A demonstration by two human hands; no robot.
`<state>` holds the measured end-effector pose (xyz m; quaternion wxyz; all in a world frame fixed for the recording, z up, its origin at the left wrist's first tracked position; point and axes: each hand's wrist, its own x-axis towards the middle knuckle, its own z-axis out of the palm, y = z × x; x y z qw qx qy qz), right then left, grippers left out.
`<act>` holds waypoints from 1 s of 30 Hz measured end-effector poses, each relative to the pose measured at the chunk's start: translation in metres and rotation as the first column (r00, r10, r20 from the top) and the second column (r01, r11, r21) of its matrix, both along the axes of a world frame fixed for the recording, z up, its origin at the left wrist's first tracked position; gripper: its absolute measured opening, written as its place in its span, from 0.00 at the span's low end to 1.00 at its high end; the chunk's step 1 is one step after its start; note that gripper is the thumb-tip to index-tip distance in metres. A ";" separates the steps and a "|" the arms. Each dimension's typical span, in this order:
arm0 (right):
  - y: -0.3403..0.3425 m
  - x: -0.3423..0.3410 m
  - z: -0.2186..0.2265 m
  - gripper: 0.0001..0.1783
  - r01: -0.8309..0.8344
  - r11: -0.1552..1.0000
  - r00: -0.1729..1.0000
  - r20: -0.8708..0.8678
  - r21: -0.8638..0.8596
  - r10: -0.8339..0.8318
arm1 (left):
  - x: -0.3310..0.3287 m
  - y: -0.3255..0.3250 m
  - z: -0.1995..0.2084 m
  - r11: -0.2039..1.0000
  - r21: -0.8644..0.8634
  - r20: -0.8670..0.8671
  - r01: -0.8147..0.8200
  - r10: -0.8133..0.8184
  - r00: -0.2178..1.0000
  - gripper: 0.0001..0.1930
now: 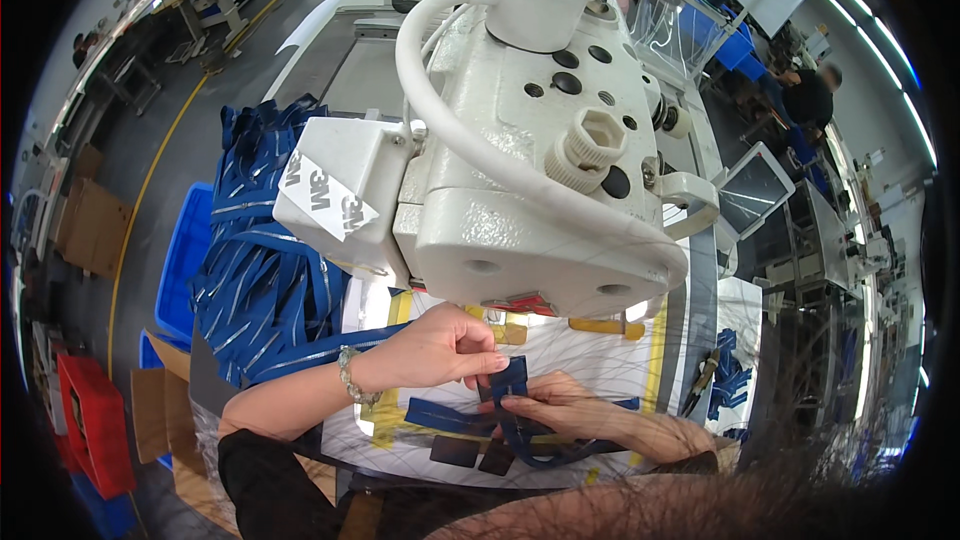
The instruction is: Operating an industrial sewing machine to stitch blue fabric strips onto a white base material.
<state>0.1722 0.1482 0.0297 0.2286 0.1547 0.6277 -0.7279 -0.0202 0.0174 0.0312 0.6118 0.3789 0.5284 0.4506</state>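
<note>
A blue fabric strap [513,381] is held up between my two hands, just in front of a white industrial sewing machine [540,230]. My left hand [440,348], with a beaded bracelet at the wrist, pinches at the strap's upper end. Lower down, my right hand [565,405] grips the same strap between thumb and fingers. Its lower part curves down and right below that hand. Another blue strip piece [450,416] lies flat on the white work surface [400,459] to the left. Two dark squares [455,451] rest near the front edge. The machine head hides the needle area.
A big heap of blue straps with pale lines [270,280] hangs at the left, beside a blue bin [183,260]. Thread snips [703,380] and blue pieces [733,372] lie at right. A cardboard box [160,410] and red crate [95,425] stand lower left. Other people sit farther back.
</note>
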 end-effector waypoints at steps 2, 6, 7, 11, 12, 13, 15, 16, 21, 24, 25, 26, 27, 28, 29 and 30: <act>0.001 0.000 -0.002 0.18 -0.004 1.000 1.000 -0.004 0.003 0.004 | 0.000 0.001 -0.001 1.000 0.014 0.000 -0.012 0.012 1.000 0.12; 0.000 -0.001 -0.004 0.19 0.014 0.998 1.000 0.027 -0.058 -0.013 | -0.001 0.000 -0.003 0.999 -0.035 0.029 -0.016 0.017 0.999 0.11; 0.000 -0.001 -0.003 0.19 0.026 0.995 0.996 0.091 -0.096 -0.017 | -0.001 0.000 -0.003 1.000 0.002 0.022 -0.021 0.021 1.000 0.12; 0.002 -0.001 0.001 0.19 -0.040 0.999 0.999 0.026 -0.023 0.040 | 0.000 -0.001 -0.005 0.999 0.041 -0.012 -0.027 0.027 1.000 0.14; 0.001 -0.001 0.001 0.19 -0.034 0.999 0.999 0.010 -0.013 0.034 | 0.001 -0.001 -0.006 0.998 0.049 -0.002 -0.025 0.025 1.000 0.14; 0.001 -0.001 0.002 0.19 -0.026 1.000 1.000 0.011 -0.015 0.026 | 0.000 0.000 -0.007 0.997 0.082 -0.098 0.007 0.001 0.995 0.15; 0.000 -0.001 0.004 0.19 -0.001 1.000 1.000 0.022 -0.013 0.001 | -0.002 0.001 -0.009 0.992 0.102 -0.212 0.075 -0.052 0.976 0.17; 0.000 -0.001 0.004 0.19 0.008 1.000 0.999 0.049 -0.031 -0.006 | -0.003 0.002 -0.010 0.992 0.098 -0.224 0.080 -0.056 0.973 0.15; 0.000 -0.002 0.003 0.20 0.015 1.000 0.999 0.039 -0.022 -0.014 | 0.000 0.001 -0.011 0.990 0.137 -0.192 0.028 -0.001 0.981 0.17; 0.000 -0.001 0.001 0.20 0.055 0.996 0.997 0.056 -0.073 -0.051 | 0.002 0.000 -0.009 0.994 0.103 -0.125 -0.024 0.037 0.991 0.16; 0.000 -0.001 0.000 0.21 0.074 0.992 0.995 0.074 -0.106 -0.066 | 0.002 0.000 -0.009 0.994 0.102 -0.143 -0.024 0.039 0.989 0.15; -0.001 0.000 0.000 0.21 0.086 0.990 0.995 0.061 -0.110 -0.080 | 0.002 0.000 -0.008 0.995 0.098 -0.141 -0.024 0.038 0.989 0.15; -0.001 0.000 -0.001 0.21 0.104 0.986 0.993 0.067 -0.130 -0.096 | 0.002 0.000 -0.008 0.996 0.089 -0.115 -0.026 0.036 0.993 0.14; -0.001 0.001 -0.001 0.21 0.133 0.977 0.987 0.113 -0.169 -0.115 | 0.002 0.000 -0.008 0.995 0.092 -0.129 -0.029 0.041 0.991 0.14; -0.001 0.001 -0.001 0.21 0.134 0.976 0.988 0.097 -0.175 -0.118 | 0.002 0.000 -0.009 0.996 0.088 -0.119 -0.033 0.043 0.992 0.14; -0.001 0.001 -0.001 0.21 0.145 0.969 0.985 0.122 -0.200 -0.123 | 0.003 0.000 -0.009 0.996 0.084 -0.093 -0.034 0.042 0.995 0.14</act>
